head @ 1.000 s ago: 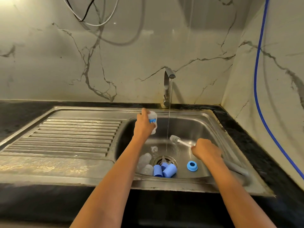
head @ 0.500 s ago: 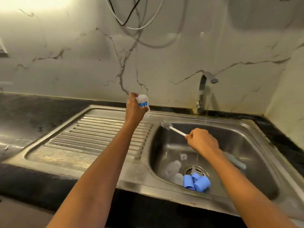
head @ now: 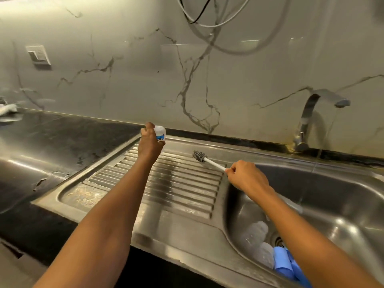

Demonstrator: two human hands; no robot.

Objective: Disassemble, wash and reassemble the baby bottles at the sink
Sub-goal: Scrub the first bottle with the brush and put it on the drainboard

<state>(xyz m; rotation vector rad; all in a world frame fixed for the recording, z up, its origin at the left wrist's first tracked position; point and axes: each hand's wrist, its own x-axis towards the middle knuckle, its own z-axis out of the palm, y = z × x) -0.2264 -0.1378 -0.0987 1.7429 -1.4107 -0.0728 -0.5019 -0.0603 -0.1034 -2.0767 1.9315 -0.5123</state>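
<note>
My left hand (head: 150,144) grips a small clear baby bottle (head: 160,133) with a blue print, held over the far left corner of the ribbed draining board (head: 166,183). My right hand (head: 246,177) holds a bottle brush (head: 204,158) by its white stem, its grey bristle head pointing left over the board's right side. Down in the sink basin (head: 332,204) lie two clear bottle bodies (head: 258,232) and blue caps (head: 283,262) beside the drain, partly hidden by my right forearm.
The tap (head: 311,117) stands at the back right of the sink, its spout turned right. Black countertop (head: 52,146) stretches to the left. A wall switch (head: 39,55) and hanging cables (head: 207,21) are on the marble backsplash.
My left hand has carried the bottle from beside the running water leftward to the draining board's far corner. My right hand with the brush followed left, out of the basin. The view panned left.
</note>
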